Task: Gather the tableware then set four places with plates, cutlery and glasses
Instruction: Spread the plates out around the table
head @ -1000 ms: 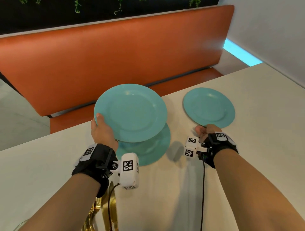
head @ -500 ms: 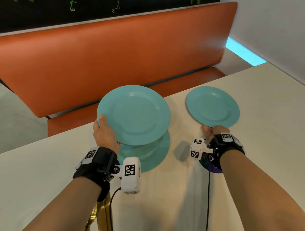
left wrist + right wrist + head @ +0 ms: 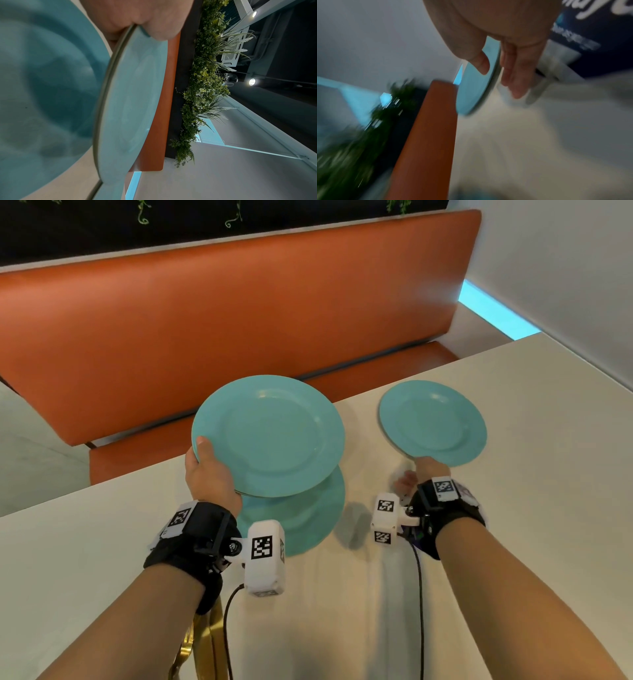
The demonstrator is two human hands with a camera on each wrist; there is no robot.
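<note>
At the far left, below the left forearm, gold cutlery lies on the table at its near edge. The left hand grips the near-left rim of a teal plate, thumb on top and fingers curled underneath; in the left wrist view the rim shows a double edge, so this may be two plates stacked together, though the view is too close to be sure. The plate is lifted clear of the table and sits forward and to the right of that hand. Directly beneath it, just right of the left wrist, another teal plate rests flat on the table, partly covered from above by the lifted one.

Further right, the right hand pinches the near rim of a third teal plate; the right wrist view, blurred, shows the thumb lying on the upper face and the fingers extended along the underside. This plate lies ahead of the right hand, well apart from the two plates at the left, and low over the table; whether its far edge touches the surface cannot be told. Beyond both hands runs an orange bench seat, with a pale wall off to the right of the right hand
</note>
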